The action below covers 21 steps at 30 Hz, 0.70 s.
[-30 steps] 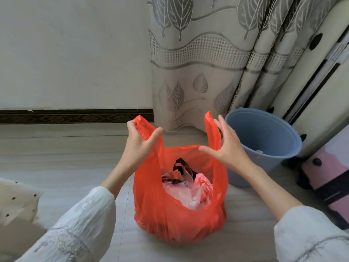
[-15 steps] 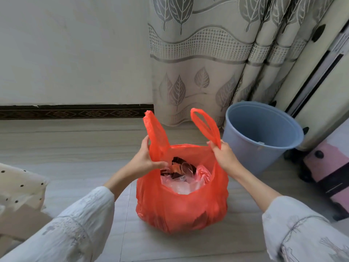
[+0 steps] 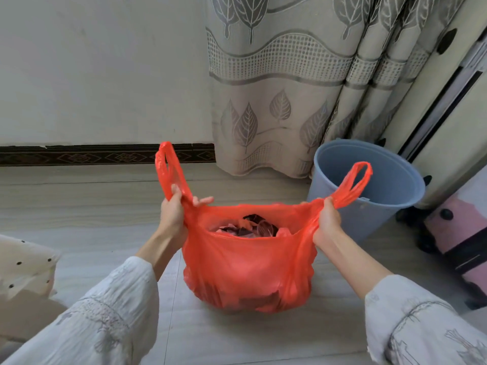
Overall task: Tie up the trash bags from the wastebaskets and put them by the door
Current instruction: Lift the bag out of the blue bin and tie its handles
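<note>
A red plastic trash bag [image 3: 245, 272] full of rubbish sits on the floor in the middle of the view, its mouth stretched wide open. My left hand [image 3: 174, 214] grips the base of the bag's left handle loop, which stands up above my fist. My right hand [image 3: 326, 219] grips the base of the right handle loop, which sticks out to the right over the blue wastebasket [image 3: 390, 185]. The wastebasket stands just behind and right of the bag with no bag in it.
A leaf-patterned curtain [image 3: 276, 88] hangs behind the bag and basket. A pink and black suitcase [image 3: 463, 233] stands at the right edge. A pale dotted cloth [image 3: 23, 264] lies at the left. A wall with a dark skirting strip [image 3: 92, 155] runs behind.
My hands have slid down to the bases of the handles and pulled apart, stretching the bag's mouth wide. The handle loops now lean outwards.
</note>
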Each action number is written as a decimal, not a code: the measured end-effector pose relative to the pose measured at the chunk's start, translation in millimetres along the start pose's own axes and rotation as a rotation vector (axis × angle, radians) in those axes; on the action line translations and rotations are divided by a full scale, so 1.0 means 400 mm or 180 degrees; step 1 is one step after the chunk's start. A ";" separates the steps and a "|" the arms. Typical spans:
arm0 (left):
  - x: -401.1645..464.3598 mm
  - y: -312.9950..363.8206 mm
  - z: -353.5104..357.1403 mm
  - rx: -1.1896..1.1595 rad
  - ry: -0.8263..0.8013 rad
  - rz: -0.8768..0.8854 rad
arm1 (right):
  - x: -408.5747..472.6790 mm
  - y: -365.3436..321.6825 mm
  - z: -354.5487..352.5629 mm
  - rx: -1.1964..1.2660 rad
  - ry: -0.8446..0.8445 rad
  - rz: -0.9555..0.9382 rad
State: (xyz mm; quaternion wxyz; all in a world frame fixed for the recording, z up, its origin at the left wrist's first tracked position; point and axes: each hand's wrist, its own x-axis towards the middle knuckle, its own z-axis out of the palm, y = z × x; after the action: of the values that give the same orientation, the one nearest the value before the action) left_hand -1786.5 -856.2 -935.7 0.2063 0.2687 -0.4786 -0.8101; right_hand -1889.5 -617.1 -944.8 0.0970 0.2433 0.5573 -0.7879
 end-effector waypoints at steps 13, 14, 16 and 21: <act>0.042 -0.004 0.041 0.0281 -0.0428 -0.0801 | 0.028 0.049 0.071 -0.0983 -0.0262 -0.0431; 0.049 -0.011 0.023 0.0257 -0.0331 -0.0528 | 0.032 0.059 0.062 -0.0993 -0.0376 -0.0463; 0.046 -0.024 -0.010 0.0829 -0.0337 -0.0054 | 0.043 0.091 0.042 -0.1297 -0.0733 -0.0699; 0.010 -0.083 -0.072 0.2017 -0.1082 0.0249 | 0.064 0.153 0.000 -0.3616 -0.0986 -0.2147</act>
State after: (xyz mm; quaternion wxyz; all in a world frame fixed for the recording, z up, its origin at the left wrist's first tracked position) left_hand -1773.8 -862.4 -977.4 0.0610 0.1622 -0.7434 -0.6460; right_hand -1885.7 -636.2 -1008.3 0.0374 -0.1483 0.9099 -0.3857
